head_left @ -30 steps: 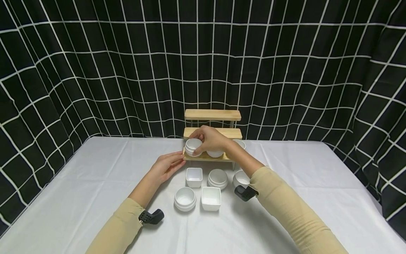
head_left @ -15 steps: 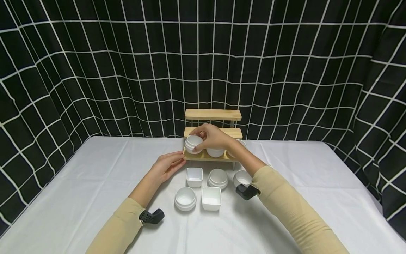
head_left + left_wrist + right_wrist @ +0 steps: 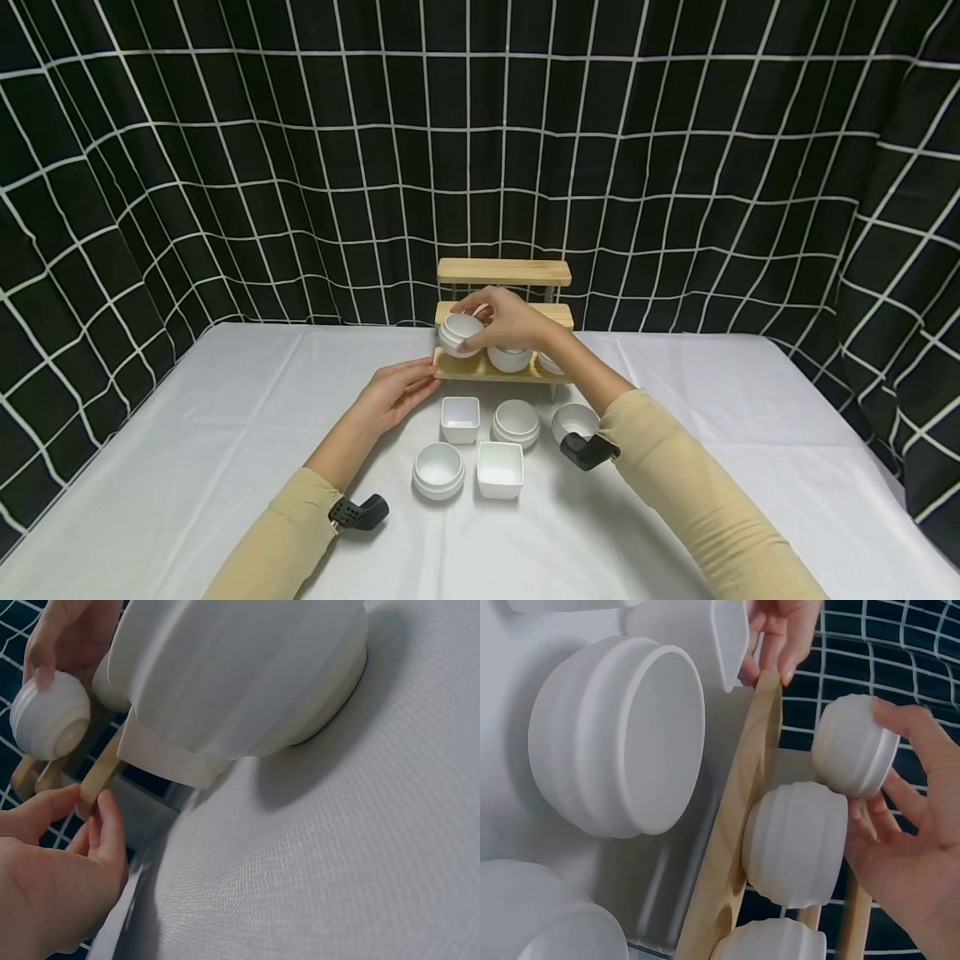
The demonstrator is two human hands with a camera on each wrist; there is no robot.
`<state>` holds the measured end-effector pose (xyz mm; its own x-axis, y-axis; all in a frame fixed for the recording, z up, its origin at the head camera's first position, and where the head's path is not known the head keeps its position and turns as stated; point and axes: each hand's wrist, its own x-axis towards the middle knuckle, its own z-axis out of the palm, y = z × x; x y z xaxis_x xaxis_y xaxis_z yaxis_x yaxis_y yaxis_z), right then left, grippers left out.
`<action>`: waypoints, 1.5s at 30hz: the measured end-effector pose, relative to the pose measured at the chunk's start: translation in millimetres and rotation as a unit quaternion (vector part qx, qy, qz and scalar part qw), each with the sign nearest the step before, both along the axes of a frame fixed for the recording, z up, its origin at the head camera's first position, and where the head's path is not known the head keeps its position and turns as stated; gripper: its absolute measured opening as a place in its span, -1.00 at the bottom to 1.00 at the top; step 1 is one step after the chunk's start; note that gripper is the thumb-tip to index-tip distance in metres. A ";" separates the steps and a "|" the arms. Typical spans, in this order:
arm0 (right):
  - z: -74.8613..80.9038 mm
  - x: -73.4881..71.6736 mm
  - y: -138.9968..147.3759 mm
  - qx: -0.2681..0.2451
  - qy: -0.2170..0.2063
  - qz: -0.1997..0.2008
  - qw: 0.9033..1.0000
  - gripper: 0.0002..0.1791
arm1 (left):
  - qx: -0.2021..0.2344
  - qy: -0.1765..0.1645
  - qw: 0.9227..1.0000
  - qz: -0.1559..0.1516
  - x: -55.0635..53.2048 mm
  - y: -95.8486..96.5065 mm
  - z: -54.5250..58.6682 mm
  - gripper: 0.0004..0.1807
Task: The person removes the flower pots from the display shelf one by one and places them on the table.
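Note:
My right hand (image 3: 510,321) pinches a small white ribbed bowl (image 3: 459,336) by its rim, thumb on one side and fingers on the other. In the left wrist view that bowl (image 3: 51,720) is tilted, its round base showing above the lowest tier of a wooden three-tier stand (image 3: 480,372). Thumb and fingers of my left hand (image 3: 393,395) pinch the left end of that tier, as the left wrist view shows. A second round white bowl (image 3: 510,359) sits mid-tier; a third (image 3: 551,364) at the right end is partly hidden by my right forearm.
Before the stand, on the white cloth, are two square white bowls (image 3: 499,470) and several round ones (image 3: 438,471), one (image 3: 574,422) close under my right wrist camera. The stand's upper two tiers (image 3: 504,272) rise behind, against a black grid curtain (image 3: 480,150).
My right hand has raised the left bowl off the lowest tier, moving it up and slightly right while tilting it. My left hand has stayed on the tier's end.

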<state>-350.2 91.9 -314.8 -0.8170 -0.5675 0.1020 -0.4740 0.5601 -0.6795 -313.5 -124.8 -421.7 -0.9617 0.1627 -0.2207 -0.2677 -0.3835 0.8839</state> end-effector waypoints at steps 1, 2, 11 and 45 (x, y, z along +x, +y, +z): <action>0.6 0.2 0.3 -0.003 -0.001 -0.001 1.000 -0.36 | 0.000 -0.001 1.000 0.000 -0.1 -0.1 -0.1 -0.49; 1.2 0.3 0.5 -0.006 -0.001 -0.002 1.000 -0.36 | 0.000 -0.001 1.000 0.001 -0.1 -0.1 -0.1 -0.49; 4.5 -1.4 3.2 -0.031 0.008 0.011 0.999 -0.37 | 0.003 0.001 1.000 0.003 0.0 -0.1 -0.8 -0.49; 23.5 7.2 33.0 -0.079 0.000 -0.011 0.997 -0.37 | 0.004 0.001 1.000 0.009 0.6 0.3 -0.4 -0.47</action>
<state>-343.0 124.9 -291.4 -0.8290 -0.5264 0.1889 -0.4630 0.4567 -0.7596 -312.9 -124.5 -422.0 -0.9649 0.1474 -0.2175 -0.2590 -0.3954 0.8812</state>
